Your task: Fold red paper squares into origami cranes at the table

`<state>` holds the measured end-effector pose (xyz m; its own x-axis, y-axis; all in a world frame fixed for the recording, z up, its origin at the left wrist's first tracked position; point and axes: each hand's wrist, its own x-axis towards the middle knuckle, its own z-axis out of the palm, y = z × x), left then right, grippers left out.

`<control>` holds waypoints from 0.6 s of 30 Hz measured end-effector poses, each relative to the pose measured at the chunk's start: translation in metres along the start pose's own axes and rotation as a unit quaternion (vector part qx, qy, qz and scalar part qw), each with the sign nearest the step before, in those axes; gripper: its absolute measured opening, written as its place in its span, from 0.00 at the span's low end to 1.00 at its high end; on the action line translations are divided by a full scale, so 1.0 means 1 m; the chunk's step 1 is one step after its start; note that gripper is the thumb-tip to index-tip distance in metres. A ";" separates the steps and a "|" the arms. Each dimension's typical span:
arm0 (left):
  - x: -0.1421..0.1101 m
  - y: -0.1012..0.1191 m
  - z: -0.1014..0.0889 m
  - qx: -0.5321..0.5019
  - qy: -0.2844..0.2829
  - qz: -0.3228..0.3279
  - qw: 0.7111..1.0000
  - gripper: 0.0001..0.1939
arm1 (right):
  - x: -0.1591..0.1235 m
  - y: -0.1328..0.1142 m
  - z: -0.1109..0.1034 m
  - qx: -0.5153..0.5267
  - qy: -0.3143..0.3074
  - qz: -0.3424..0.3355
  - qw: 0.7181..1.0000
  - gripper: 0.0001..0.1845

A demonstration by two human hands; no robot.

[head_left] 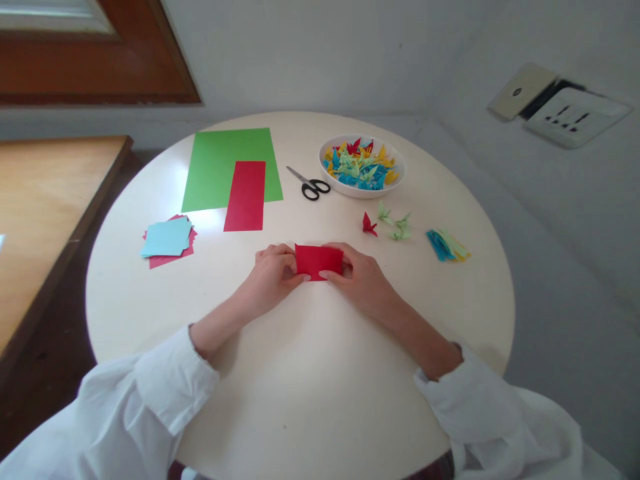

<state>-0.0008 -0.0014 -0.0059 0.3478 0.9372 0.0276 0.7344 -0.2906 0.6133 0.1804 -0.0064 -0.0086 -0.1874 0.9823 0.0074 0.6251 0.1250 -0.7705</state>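
Between my two hands is a small piece of red paper (318,259), its long side running left to right just above the table. My left hand (273,277) pinches its left end, thumb at the lower edge. At the right end my right hand (363,277) grips it with the thumb on the front and the fingers behind, partly hidden. Beyond my right hand lie a red paper crane (369,226) and several pale green paper cranes (401,227). A red paper strip (246,197) lies past my left hand, overlapping a green sheet (210,170).
Black-handled scissors (311,189) lie beside a white bowl (356,193) full of coloured paper cranes. Light blue and red paper squares (167,239) are stacked at left. Folded blue, green and yellow pieces (447,247) lie at right on the round white table (310,400).
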 end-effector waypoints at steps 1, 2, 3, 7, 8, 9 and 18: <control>0.000 0.000 0.000 -0.001 0.001 -0.001 1.000 0.13 | 0.000 0.000 0.000 -0.007 0.001 0.000 1.000 0.22; 0.000 0.000 0.000 -0.002 0.001 -0.003 1.000 0.13 | 0.000 0.000 0.001 -0.014 0.003 -0.001 1.000 0.23; 0.000 0.000 0.000 -0.003 0.002 -0.004 1.000 0.13 | 0.000 0.000 0.001 -0.021 0.005 -0.003 1.000 0.23; -0.001 0.000 0.000 -0.004 0.010 -0.007 1.000 0.13 | 0.001 0.001 0.003 -0.035 0.015 -0.017 0.999 0.24; -0.001 0.000 0.000 -0.006 0.011 -0.009 1.000 0.12 | 0.000 0.001 0.004 -0.038 0.017 -0.019 0.999 0.25; -0.001 0.000 0.000 -0.007 0.012 -0.011 1.000 0.12 | 0.000 0.000 0.004 -0.042 0.019 -0.021 0.999 0.25; -0.001 0.000 0.001 0.000 0.011 -0.010 1.000 0.13 | 0.000 -0.001 0.004 -0.093 0.022 -0.033 0.995 0.28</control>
<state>-0.0006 -0.0027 -0.0064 0.3198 0.9470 0.0318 0.7412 -0.2709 0.6142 0.1765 -0.0075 -0.0104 -0.2015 0.9758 0.0845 0.7423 0.2084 -0.6369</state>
